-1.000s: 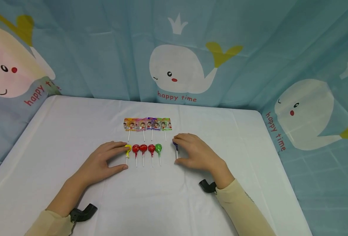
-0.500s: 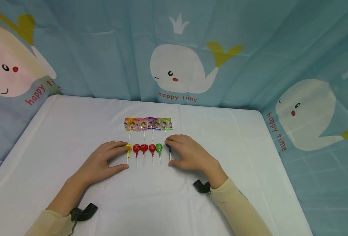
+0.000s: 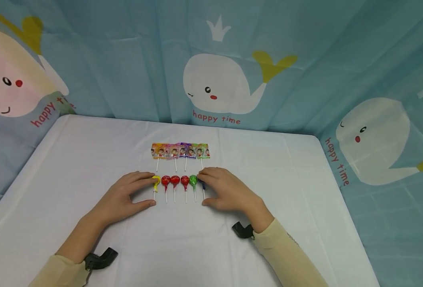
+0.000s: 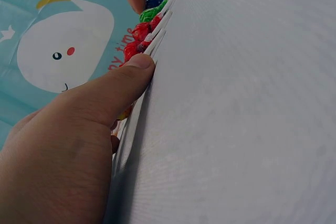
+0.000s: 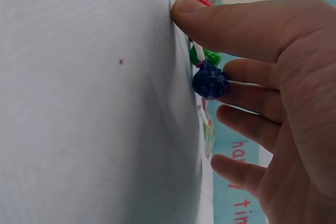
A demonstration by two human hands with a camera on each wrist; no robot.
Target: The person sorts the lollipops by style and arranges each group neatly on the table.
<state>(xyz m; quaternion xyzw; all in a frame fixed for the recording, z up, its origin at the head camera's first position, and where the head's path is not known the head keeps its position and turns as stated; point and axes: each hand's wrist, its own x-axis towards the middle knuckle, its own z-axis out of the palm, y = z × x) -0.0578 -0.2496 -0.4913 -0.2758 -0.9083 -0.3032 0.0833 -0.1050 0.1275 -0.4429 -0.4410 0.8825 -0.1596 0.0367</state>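
A row of wrapped lollipops lies on the white table, sticks toward me. In the head view my left hand (image 3: 126,197) rests at its left end, forefinger by the yellow lollipop (image 3: 156,182) and thumb by its stick end. Three red lollipops (image 3: 175,180) and a green lollipop (image 3: 193,180) follow. At the right end my right hand (image 3: 229,189) touches the dark blue lollipop (image 5: 210,81), fingers at its head and thumb near its stick end. In the right wrist view those fingers are spread, with the blue head against them. Its top is partly covered in the head view.
Behind the row lie several flat-packed lollipops (image 3: 180,151) in orange, pink, purple and green wrappers, sticks toward me. The table (image 3: 182,247) has a white cloth. Blue curtains (image 3: 143,71) with whale prints stand at the back and sides.
My right hand has slid left, bringing the dark blue lollipop close beside the green one. My left hand has stayed at the yellow lollipop.
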